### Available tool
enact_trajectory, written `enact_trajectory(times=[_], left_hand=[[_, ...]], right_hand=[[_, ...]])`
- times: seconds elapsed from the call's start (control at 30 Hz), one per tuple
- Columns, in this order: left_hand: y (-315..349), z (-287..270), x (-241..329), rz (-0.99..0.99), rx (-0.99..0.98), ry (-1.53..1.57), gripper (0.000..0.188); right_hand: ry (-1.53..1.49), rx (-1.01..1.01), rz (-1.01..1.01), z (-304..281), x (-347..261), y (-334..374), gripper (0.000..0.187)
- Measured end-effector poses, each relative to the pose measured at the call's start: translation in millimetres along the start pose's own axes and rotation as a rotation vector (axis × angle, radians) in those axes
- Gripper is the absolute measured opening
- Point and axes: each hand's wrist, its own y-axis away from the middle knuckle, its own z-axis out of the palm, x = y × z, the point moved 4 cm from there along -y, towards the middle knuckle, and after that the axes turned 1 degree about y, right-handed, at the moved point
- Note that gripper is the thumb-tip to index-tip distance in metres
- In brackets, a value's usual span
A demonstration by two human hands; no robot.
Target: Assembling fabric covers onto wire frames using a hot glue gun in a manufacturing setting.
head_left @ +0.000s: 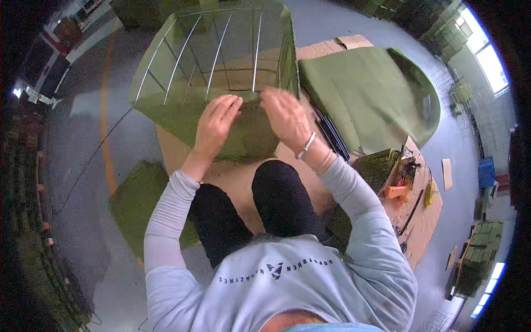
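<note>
In front of my knees stands a wire-framed box covered in green fabric (243, 130), with several thin metal rods (218, 55) running across its open top. The fingers of my left hand (214, 126) are pressed together over the fabric's near upper edge. Just to the right, my right hand (285, 117) bends its fingers onto the same edge, close to the end of a rod; they are slightly blurred. A short stretch of fabric edge shows between the two hands. The fingertips' undersides are hidden.
Cardboard (301, 171) lies under the box. At the right are a large folded green cover (365, 94), dark rods (332, 133), a green plastic basket (376, 170) and an orange-handled tool (395, 192). More green fabric (144, 213) lies on the floor at the left.
</note>
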Motion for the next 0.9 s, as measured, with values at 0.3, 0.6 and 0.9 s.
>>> enact_trajectory(times=[0.3, 0.6, 0.9], left_hand=[[-27.3, 18.5, -25.7, -0.025, -0.194, 0.274, 0.012], [-37.4, 25.9, -4.6, -0.204, -0.250, 0.388, 0.010], [-46.3, 43.0, -32.3, -0.392, -0.660, 0.499, 0.026]], right_hand=[[0.047, -0.291, 0.238, -1.1, 6.2, -20.3, 0.018], [0.178, -0.497, 0.371, 10.5, 35.6, -19.9, 0.031], [-0.190, -0.673, 0.466, 10.6, 50.7, -31.6, 0.023]])
